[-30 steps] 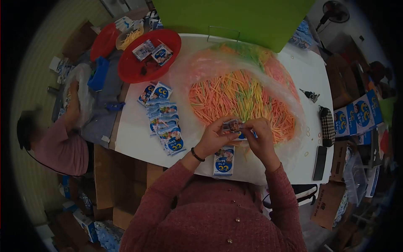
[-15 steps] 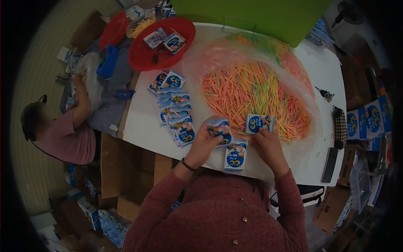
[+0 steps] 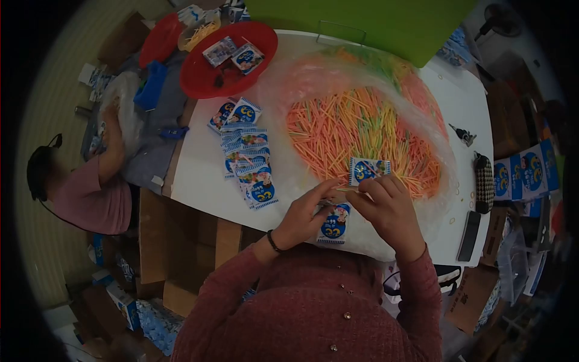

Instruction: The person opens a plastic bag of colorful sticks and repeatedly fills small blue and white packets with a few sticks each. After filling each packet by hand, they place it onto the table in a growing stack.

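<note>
My left hand (image 3: 304, 212) is closed on a small blue-and-white packet (image 3: 326, 203), now tipped so that little of its print shows. Close beside it, my right hand (image 3: 389, 211) has its fingers bent together near the packet's end; whatever they pinch is hidden. Below and between the hands, another printed packet (image 3: 333, 224) lies flat on the table. A further packet (image 3: 369, 171) rests on the near part of a heap of thin pink, orange, yellow and green sticks (image 3: 344, 130), which lie in a big clear plastic bag (image 3: 277, 90).
Overlapping packets (image 3: 256, 181) form a row on the white table (image 3: 196, 163) at left. A red basin (image 3: 199, 81) holds card-like packs. Keys (image 3: 463, 135), a checked pouch (image 3: 484, 184) and a phone (image 3: 469, 236) lie at right. Another person (image 3: 96, 193) works at far left.
The packet in my left hand has turned from face-up to nearly edge-on. My right hand has moved away from the packet on the sticks, toward my left hand, its fingers curled.
</note>
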`<state>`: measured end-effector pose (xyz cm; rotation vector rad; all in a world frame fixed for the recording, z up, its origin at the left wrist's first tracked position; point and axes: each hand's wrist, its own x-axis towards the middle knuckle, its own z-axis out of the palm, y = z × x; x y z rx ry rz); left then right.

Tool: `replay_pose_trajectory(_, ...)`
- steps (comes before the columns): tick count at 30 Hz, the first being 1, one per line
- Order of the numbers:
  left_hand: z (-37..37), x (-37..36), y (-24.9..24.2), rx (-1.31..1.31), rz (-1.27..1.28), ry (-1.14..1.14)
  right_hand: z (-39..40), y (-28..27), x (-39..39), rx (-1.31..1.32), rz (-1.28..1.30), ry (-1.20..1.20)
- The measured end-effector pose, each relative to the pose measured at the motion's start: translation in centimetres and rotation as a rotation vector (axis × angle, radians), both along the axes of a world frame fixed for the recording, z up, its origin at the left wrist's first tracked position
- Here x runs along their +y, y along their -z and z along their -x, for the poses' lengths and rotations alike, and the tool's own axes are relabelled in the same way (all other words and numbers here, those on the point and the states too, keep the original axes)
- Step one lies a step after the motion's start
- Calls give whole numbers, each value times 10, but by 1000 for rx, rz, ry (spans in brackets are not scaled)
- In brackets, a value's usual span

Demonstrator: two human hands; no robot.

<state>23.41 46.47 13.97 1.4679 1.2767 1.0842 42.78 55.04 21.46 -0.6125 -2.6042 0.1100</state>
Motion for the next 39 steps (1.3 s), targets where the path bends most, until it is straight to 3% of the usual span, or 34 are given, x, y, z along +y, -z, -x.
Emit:
replay_pose_trajectory(7, 3, -13, -1, 12, 12, 4, 23, -16, -10, -103, -73, -226)
replay_pose_trajectory(10, 5, -26, -7, 84, -51, -22, 32, -23, -20, -111, -34, -251)
replay_pose_trajectory(12, 10, -42, -4, 71, -16, -36, 41, -14, -29, -205, 129, -350)
replay_pose_trajectory(14, 21, -54, 0, 58, 5, -48, 41, -14, -27, -112, 125, -318)
replay_pose_trajectory(16, 37, -66, 6, 118, 127, -268, 38, -11, -22, -22, 124, -297)
replay_pose_trajectory(17, 47, -66, 19, 118, 129, -272, 32, -6, -18, 40, 165, -201)
replay_pose_trajectory(19, 70, -58, 42, 578, -242, -599, 23, 3, -14, 103, 208, -111)
replay_pose_trajectory(20, 75, -58, 47, 581, -243, -602, 20, 7, -13, 105, 203, -82)
replay_pose_trajectory(22, 84, -46, 46, 566, -146, -828, 14, 10, -12, 112, 186, -40)
replay_pose_trajectory(27, 124, -9, 41, 676, -142, -861, -11, 18, -17, 163, 244, 90)
replay_pose_trajectory(29, 129, 11, 41, 845, 25, -828, -19, 22, -17, 166, 245, 127)
replay_pose_trajectory(32, 141, 23, 49, 915, -34, -781, -41, 19, -16, 194, 259, 231)
replay_pose_trajectory(37, 132, 35, 16, 619, -241, -849, -87, 42, -13, 407, 350, 506)
replay_pose_trajectory(39, 112, 47, 6, 556, -318, -853, -100, 55, -8, 652, 662, 653)
